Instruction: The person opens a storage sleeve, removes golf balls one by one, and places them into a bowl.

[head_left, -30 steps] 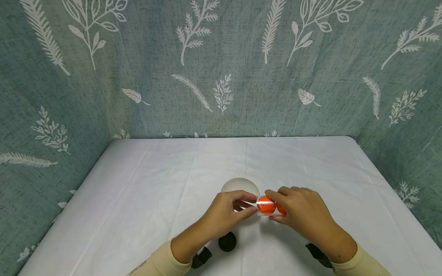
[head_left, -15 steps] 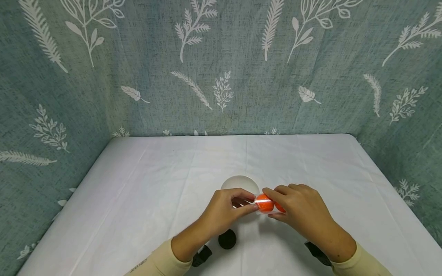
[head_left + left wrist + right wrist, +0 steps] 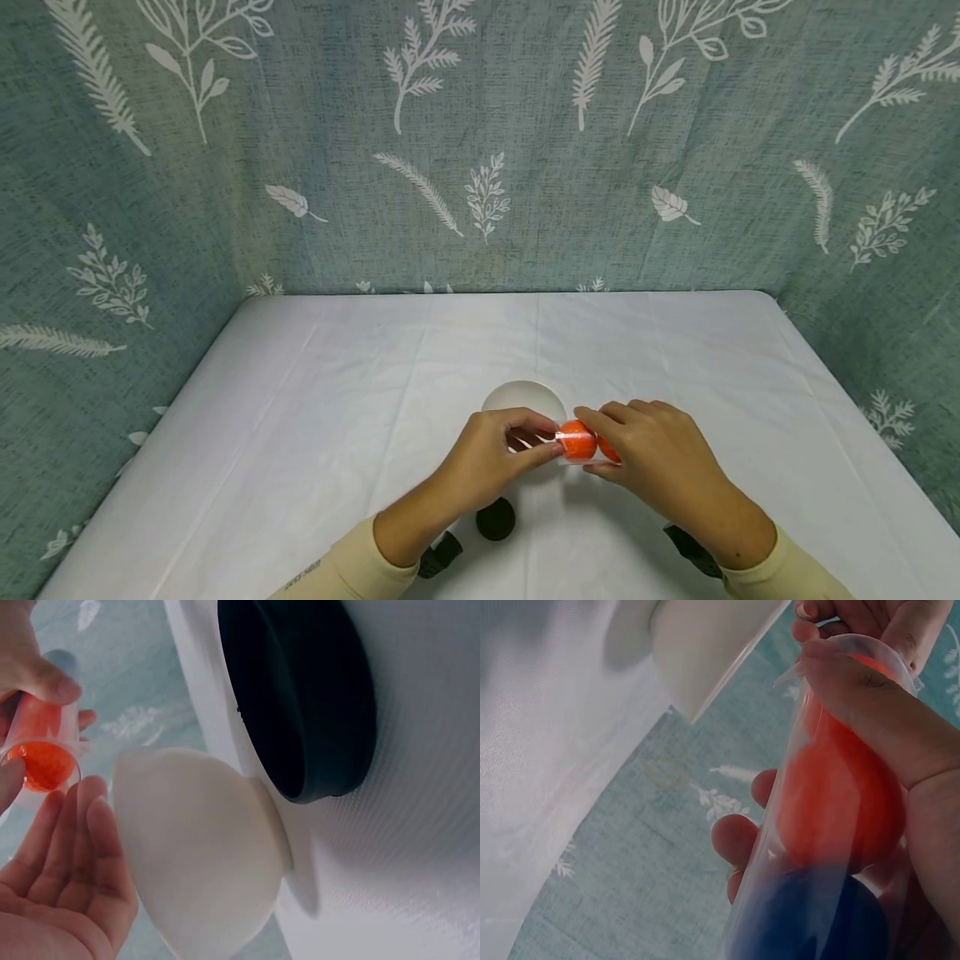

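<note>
My right hand (image 3: 645, 442) grips a clear plastic tube (image 3: 769, 900) from the side, above the table. Inside it are orange balls (image 3: 577, 440) and a dark blue ball (image 3: 810, 922). At the tube's end on the left, the thumb and fingers of my left hand (image 3: 498, 454) pinch the rim. The left wrist view shows this end without a cover, orange visible within, and the left thumb at the rim. A white bowl (image 3: 195, 847) stands behind the left hand, partly hidden by it in the head view.
A round black cap (image 3: 496, 519) lies on the white-covered table (image 3: 360, 375), near the left wrist. Black wrist-camera parts (image 3: 441, 554) sit at each forearm. A green leaf-patterned cloth (image 3: 525, 167) hangs around the table's back and sides.
My left hand's fingertips have moved slightly right and onto the tube's end. The right hand keeps its grip on the tube, and the bowl and cap stay in place.
</note>
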A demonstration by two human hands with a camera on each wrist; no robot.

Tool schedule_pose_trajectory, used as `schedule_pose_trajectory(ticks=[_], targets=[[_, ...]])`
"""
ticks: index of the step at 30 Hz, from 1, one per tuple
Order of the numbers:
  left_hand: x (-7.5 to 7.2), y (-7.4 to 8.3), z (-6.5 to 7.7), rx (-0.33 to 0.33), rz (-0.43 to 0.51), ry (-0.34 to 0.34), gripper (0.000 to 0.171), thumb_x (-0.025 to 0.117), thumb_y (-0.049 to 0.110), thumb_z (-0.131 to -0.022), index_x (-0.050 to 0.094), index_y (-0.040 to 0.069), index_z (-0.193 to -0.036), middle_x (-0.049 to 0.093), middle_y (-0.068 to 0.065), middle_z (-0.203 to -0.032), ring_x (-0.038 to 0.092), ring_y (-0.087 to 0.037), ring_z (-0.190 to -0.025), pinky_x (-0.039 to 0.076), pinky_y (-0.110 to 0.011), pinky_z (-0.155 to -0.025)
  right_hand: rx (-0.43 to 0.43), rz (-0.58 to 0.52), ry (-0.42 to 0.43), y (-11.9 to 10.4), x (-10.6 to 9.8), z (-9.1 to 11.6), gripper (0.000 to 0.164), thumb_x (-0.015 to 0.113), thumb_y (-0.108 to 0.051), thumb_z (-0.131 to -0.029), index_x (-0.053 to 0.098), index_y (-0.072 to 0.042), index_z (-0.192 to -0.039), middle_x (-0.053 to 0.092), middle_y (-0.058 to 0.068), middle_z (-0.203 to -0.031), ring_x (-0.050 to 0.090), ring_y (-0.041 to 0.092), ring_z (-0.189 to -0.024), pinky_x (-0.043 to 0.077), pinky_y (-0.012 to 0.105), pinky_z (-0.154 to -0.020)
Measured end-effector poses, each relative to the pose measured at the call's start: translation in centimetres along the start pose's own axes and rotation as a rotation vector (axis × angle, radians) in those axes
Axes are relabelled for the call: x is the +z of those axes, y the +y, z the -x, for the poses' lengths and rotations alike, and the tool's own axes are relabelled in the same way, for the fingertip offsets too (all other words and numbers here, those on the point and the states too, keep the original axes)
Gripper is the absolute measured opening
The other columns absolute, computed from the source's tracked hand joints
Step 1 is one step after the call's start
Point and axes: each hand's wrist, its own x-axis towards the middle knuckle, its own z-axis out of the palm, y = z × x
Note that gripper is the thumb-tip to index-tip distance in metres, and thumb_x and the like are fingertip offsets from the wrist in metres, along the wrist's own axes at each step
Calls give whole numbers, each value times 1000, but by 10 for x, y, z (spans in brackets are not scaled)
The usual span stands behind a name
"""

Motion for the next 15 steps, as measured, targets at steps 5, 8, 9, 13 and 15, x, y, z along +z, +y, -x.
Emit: schedule_pose_trajectory(ticks=[5, 8, 9, 13, 15], targets=[[-1, 0, -1, 13, -3, -15, 24, 76, 31, -90, 75, 16, -109, 75, 6, -103, 68, -1, -86, 56, -21, -76, 41, -9, -40, 0, -2, 1, 68, 96, -44, -57, 70, -18, -115, 74, -2, -91, 66, 16, -70, 56, 34, -65], [-1, -1, -1, 16, -4, -24, 24, 75, 29, -91, 74, 17, -112, 75, 6, -105, 68, -1, -86, 56, -20, -77, 45, -14, -31, 0, -2, 0, 66, 96, -44, -57, 71, -17, -111, 74, -2, -90, 66, 16, -69, 56, 34, -66], [-1, -1, -1, 18, -5, -26, 24, 74, 29, -92, 74, 17, -113, 75, 6, -106, 68, -1, -87, 56, -20, -77, 43, -13, -24, 0, -2, 0, 64, 96, -43, -57, 71, -17, -109, 73, -3, -89, 64, 15, -68, 56, 33, -64], [-1, -1, 0, 18, 2, -27, 25, 73, 27, -93, 73, 16, -115, 75, 5, -107, 68, -2, -88, 56, -21, -78, 27, -10, 9, 1, -1, 0, 61, 97, -43, -55, 71, -18, -105, 70, -5, -84, 59, 11, -62, 52, 30, -60], [-1, 0, 0, 16, 8, -24, 25, 72, 26, -93, 72, 16, -116, 74, 5, -107, 68, -2, -88, 56, -21, -78, 23, -12, 22, 2, -2, 0, 61, 97, -42, -53, 71, -19, -104, 68, -6, -81, 56, 10, -61, 50, 28, -58]])
